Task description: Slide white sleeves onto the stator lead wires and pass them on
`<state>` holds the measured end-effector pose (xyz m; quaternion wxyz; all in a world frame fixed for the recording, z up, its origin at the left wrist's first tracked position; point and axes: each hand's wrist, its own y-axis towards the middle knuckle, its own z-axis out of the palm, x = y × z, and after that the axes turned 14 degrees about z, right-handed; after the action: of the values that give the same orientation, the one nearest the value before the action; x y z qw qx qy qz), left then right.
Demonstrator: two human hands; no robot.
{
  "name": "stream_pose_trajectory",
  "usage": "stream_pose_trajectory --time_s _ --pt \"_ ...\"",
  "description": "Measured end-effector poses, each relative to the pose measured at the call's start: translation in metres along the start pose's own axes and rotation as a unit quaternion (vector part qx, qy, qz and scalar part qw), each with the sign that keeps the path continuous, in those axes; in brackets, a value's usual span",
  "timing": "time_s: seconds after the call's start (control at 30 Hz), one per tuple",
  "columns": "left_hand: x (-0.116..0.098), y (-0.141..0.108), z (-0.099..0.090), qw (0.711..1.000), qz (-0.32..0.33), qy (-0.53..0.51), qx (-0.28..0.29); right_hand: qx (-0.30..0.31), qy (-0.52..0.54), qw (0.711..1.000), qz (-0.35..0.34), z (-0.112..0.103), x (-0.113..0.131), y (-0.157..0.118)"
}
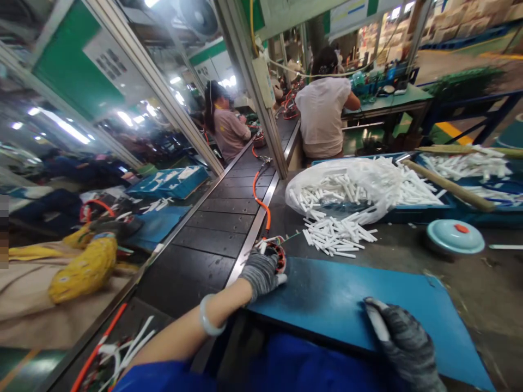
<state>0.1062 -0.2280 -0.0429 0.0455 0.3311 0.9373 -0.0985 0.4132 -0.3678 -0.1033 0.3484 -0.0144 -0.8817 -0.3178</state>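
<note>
My left hand (261,272), in a grey striped glove, is closed around a wound motor stator (280,257) at the conveyor's near edge. The stator is ring-shaped, with reddish windings and thin loose wires; my fingers cover part of it. An orange sleeved cable (261,202) runs from beside it up along the conveyor rail. Over the right part of the blue mat (327,294) lies my right hand (402,337), also gloved, with fingers stretched out and nothing in it. Short white tubes (337,237) are heaped just beyond the mat.
The conveyor belt (204,234) runs away between workstations. A plastic bag (347,188) of white tubes rests on blue trays, with a wooden stick (449,185) across them. A light-blue lidded bowl (454,237) stands right. A co-worker's yellow sleeve (87,269) is left; two people sit farther ahead.
</note>
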Motion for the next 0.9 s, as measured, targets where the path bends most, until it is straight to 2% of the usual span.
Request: stream_pose_trajectory --time_s 0.07,0.13,0.23,0.27,0.3,0.33,0.43,0.5,0.57,0.67,0.8,0.9 --pt "-0.014 -0.002 -0.007 0.993 0.107 -0.046 -0.030 0.014 0.008 0.998 -0.056 0.006 0.030 0.017" --pt "-0.013 0.004 -0.023 0.978 0.187 -0.075 -0.062 0.043 0.023 0.995 -0.091 0.015 0.057 0.031" --pt "0.010 0.032 -0.055 0.969 0.213 -0.038 -0.123 0.084 0.018 0.986 -0.142 0.035 0.086 0.040" --pt "0.019 0.045 -0.063 0.970 0.201 -0.006 -0.136 0.103 0.015 0.983 -0.154 0.042 0.091 0.039" --pt "0.027 0.059 -0.069 0.975 0.182 0.036 -0.125 0.124 0.012 0.979 -0.161 0.050 0.095 0.038" --pt "0.033 0.072 -0.072 0.977 0.182 0.078 -0.080 0.146 0.009 0.976 -0.162 0.058 0.097 0.035" --pt "0.036 0.102 -0.068 0.959 0.239 0.137 0.067 0.209 -0.014 0.969 -0.130 0.079 0.098 0.027" --pt "0.028 0.110 -0.063 0.951 0.255 0.145 0.097 0.235 -0.040 0.966 -0.099 0.088 0.097 0.024" --pt "0.019 0.108 -0.063 0.953 0.244 0.156 0.084 0.251 -0.062 0.963 -0.077 0.094 0.095 0.024" --pt "0.010 0.090 -0.074 0.959 0.219 0.176 0.036 0.258 -0.076 0.961 -0.065 0.099 0.087 0.027" --pt "0.010 0.049 -0.085 0.966 0.170 0.189 -0.038 0.257 -0.023 0.962 -0.086 0.098 0.068 0.039" --pt "0.013 0.015 -0.078 0.972 0.134 0.185 -0.064 0.290 0.057 0.951 -0.086 0.087 0.052 0.051"
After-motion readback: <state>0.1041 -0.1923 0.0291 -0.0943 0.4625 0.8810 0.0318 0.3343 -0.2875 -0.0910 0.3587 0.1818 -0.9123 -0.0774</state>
